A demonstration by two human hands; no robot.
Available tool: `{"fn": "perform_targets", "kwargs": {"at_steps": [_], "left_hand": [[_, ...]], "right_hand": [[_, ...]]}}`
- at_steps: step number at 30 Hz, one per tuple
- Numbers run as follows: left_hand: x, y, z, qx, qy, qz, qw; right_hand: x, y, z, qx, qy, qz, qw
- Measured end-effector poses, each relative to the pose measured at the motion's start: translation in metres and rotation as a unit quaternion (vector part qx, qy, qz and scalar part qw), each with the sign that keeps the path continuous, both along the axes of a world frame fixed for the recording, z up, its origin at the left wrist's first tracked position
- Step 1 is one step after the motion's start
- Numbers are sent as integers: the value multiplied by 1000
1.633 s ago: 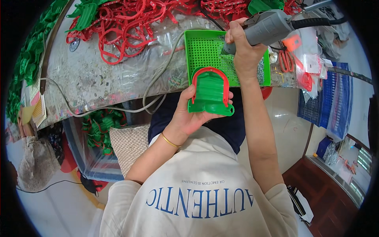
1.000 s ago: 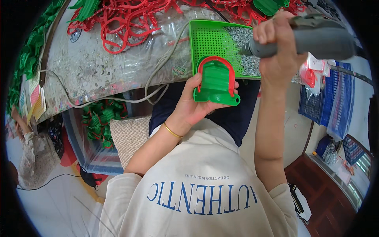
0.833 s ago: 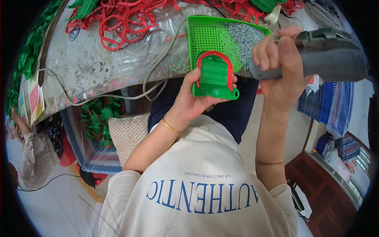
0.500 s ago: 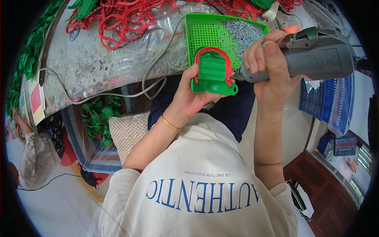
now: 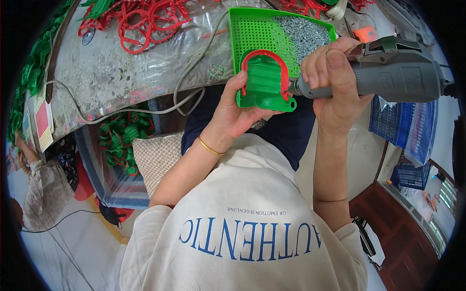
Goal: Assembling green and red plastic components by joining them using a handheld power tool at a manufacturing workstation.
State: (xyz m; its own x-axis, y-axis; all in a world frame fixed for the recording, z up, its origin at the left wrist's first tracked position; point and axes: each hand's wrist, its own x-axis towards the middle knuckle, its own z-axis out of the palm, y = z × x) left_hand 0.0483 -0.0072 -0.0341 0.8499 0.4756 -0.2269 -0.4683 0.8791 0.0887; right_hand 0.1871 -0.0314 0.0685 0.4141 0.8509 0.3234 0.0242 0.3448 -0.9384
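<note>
My left hand [image 5: 233,109] is closed on the lower left side of a green plastic scoop-shaped part [image 5: 263,80]. A red plastic arch [image 5: 265,52] runs around the part's top and sides, and a small tab with a hole sticks out at its lower right. In my right hand [image 5: 335,82] is a grey electric screwdriver [image 5: 388,77], held level with the fingers wrapped round its front. Its tip points left and meets, or nearly meets, the lower right end of the red arch. Whether a screw sits at the tip is too small to tell.
Behind lies a green perforated tray [image 5: 257,41] with many small screws [image 5: 303,39]. Red plastic arches [image 5: 150,24] pile up on the table [image 5: 141,72], crossed by a grey cable [image 5: 182,80]. A bin [image 5: 97,169] of green-and-red parts stands lower left. Another person's sleeve [image 5: 46,189] shows far left.
The view has shifted slightly, so the tray and table sit a little higher. The screwdriver and the green part keep nearly the same position against each other, with both hands still gripping.
</note>
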Motion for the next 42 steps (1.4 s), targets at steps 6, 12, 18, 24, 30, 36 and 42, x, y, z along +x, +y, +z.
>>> {"fn": "perform_targets", "kwargs": {"at_steps": [6, 12, 18, 24, 30, 36, 42], "left_hand": [[-1, 1, -4, 12, 11, -1, 1000], [-4, -2, -7, -3, -2, -8, 1000], [-7, -4, 1, 15, -14, -20, 1000], [-10, -1, -2, -3, -27, 12, 1000], [-10, 2, 1, -13, -18, 21, 1000], [-11, 2, 0, -4, -25, 16, 1000], [-12, 0, -2, 3, -28, 19, 999]], "right_hand": [[4, 2, -6, 5, -17, 36, 999], [7, -8, -8, 3, 9, 81, 997], [23, 13, 21, 90, 87, 114, 986], [34, 66, -29, 45, 12, -68, 997], [34, 84, -61, 30, 3, -100, 995], [35, 82, -67, 20, -25, -101, 994], [33, 81, -73, 26, -18, -104, 994]]}}
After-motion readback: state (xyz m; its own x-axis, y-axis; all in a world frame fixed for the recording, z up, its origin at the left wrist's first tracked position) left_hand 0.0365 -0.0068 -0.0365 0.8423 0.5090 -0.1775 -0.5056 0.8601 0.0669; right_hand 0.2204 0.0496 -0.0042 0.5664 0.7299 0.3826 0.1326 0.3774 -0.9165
